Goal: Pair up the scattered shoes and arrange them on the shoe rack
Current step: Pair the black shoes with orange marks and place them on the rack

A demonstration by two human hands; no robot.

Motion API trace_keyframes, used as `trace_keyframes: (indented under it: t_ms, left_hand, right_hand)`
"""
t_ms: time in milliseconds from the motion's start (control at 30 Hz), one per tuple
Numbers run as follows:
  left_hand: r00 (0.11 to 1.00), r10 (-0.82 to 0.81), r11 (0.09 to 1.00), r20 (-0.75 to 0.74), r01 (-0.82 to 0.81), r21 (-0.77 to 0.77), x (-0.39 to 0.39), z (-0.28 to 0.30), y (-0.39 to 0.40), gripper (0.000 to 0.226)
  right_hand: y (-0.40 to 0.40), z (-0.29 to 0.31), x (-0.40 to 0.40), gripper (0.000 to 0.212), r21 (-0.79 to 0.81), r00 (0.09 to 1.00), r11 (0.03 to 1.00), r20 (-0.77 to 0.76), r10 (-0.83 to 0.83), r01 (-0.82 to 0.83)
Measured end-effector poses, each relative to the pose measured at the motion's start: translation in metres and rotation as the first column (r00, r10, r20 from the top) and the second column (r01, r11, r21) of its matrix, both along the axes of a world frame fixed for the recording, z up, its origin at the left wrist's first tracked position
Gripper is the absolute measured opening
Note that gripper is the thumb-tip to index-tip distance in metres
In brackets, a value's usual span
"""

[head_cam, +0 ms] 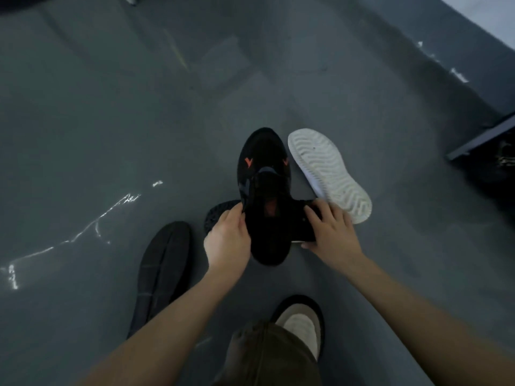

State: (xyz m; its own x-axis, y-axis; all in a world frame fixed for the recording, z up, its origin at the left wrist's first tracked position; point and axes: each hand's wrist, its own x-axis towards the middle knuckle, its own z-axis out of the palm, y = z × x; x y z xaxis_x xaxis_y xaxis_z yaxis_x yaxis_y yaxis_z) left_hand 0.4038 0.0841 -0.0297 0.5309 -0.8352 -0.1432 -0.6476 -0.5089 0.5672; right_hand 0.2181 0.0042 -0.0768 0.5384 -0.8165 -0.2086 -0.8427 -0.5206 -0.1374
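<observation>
A black sneaker with orange marks is held above the grey floor, toe pointing away from me. My left hand grips its left side near the collar. My right hand holds the right side, where a second dark shoe seems to lie across under the first. A dark sole pokes out behind my left hand. A white shoe lies sole-up just right of the black sneaker. Another black shoe lies sole-up on the floor at lower left.
My own foot in a black slipper with a pale sock and my knee sit at the bottom centre. A dark piece of furniture stands at the right edge. White scuff marks streak the floor on the left.
</observation>
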Motion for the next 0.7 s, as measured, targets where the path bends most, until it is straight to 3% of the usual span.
trace_keyframes:
  t_ms: [133, 333, 400, 467, 567, 700]
  left_hand:
    - [0.999, 0.045, 0.999, 0.001, -0.045, 0.014, 0.007, -0.002, 0.008, 0.032]
    - [0.993, 0.094, 0.989, -0.064, -0.101, -0.111, -0.007, 0.008, -0.001, 0.029]
    - [0.994, 0.086, 0.984, -0.072, -0.096, -0.15, -0.016, 0.016, -0.006, 0.028]
    - [0.995, 0.066, 0.982, -0.076, -0.078, -0.171, -0.026, 0.022, -0.008, 0.028]
    - [0.997, 0.024, 0.986, -0.071, -0.036, -0.164, -0.04, 0.024, -0.005, 0.028]
    - [0.995, -0.056, 0.994, -0.083, 0.047, -0.103, -0.066, 0.013, 0.009, 0.03]
  right_hand:
    - [-0.01, 0.001, -0.005, 0.076, -0.015, 0.99, 0.993, 0.068, 0.122, -0.121]
    - [-0.007, 0.015, -0.029, 0.033, -0.157, 0.986, 0.98, 0.089, 0.141, -0.125]
    - [-0.003, 0.022, -0.033, 0.035, -0.072, 0.984, 0.997, 0.177, 0.016, -0.003]
    - [0.002, 0.024, -0.042, 0.034, 0.121, 0.93, 0.972, 0.286, -0.23, 0.203]
    - [0.017, 0.024, -0.069, 0.036, 0.324, 0.748, 0.853, 0.415, -0.517, 0.41]
    - [0.036, 0.029, -0.111, 0.032, 0.398, 0.575, 0.732, 0.453, -0.681, 0.554]
